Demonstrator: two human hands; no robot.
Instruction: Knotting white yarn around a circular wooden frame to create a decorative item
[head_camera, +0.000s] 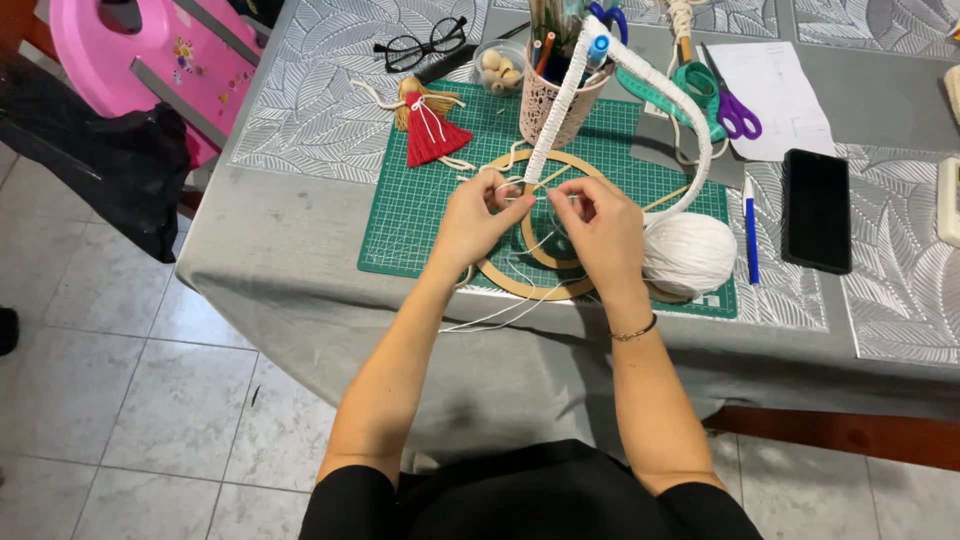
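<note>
Green gridded cutting mat, white yarn ball, red tassel doll

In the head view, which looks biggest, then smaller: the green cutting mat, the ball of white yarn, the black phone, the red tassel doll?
1. Green cutting mat, by far the largest.
2. Black phone and ball of white yarn: too alike in area to rank.
3. Red tassel doll, smallest, though it lies farther from the camera.

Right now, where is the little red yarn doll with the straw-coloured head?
In the head view, the little red yarn doll lies on the green cutting mat, at its upper left corner, left of the white woven pen cup and below the black-framed glasses.
</note>
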